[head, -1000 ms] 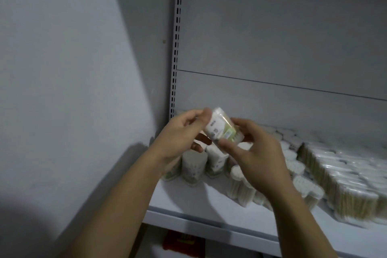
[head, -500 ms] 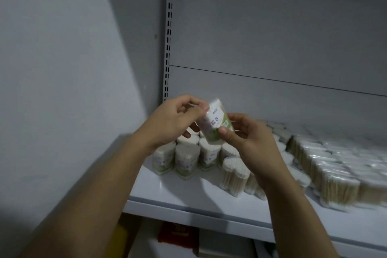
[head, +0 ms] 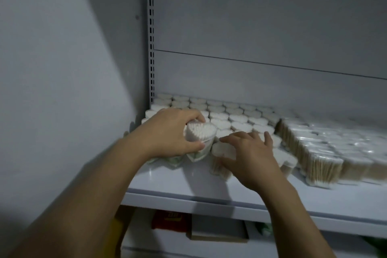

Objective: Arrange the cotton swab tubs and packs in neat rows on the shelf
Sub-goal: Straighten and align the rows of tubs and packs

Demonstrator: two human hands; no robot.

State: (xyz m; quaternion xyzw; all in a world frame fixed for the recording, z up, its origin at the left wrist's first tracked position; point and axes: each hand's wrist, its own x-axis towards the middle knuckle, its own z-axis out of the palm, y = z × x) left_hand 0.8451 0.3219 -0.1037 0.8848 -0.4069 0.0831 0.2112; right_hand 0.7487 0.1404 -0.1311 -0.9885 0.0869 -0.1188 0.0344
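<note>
Head view, nearest first. Two bare forearms rising from the bottom edge toward a grey shelf (head: 188, 186). Under its front lip, on the level below: a red box (head: 169, 219), a flat brown box (head: 217, 231) just beside it, something yellow (head: 117, 230) to the left and a bit of green (head: 264, 228) to the right, all too dim to name further.

Grips with the left hand (head: 167, 134) a heart-shaped tub (head: 201, 132) of cotton swabs: thumb under the near edge, fingers over the far side. Tub tilted so that the white tips face the camera, raised over the green-labelled tubs (head: 196, 156) of the front row at the shelf's left end. Touching them or not: cannot tell.

Holds with the right hand (head: 251, 157), just beside the left but apart from it, a second tub (head: 223, 150): thumb against its near side, fingers curled over its top. Upright on the shelf, this one. More tubs partly hidden under and behind that hand.

To the right, wrapped packs (head: 314, 148) of wooden-stemmed swabs, standing close in rows out to the frame's edge, somewhat blurred.

Behind the hands, further tubs (head: 230, 111) upright in tidy rows back to the rear panel (head: 261, 16). At the left rear corner a slotted upright (head: 151, 37); left of it a plain wall (head: 52, 69).
</note>
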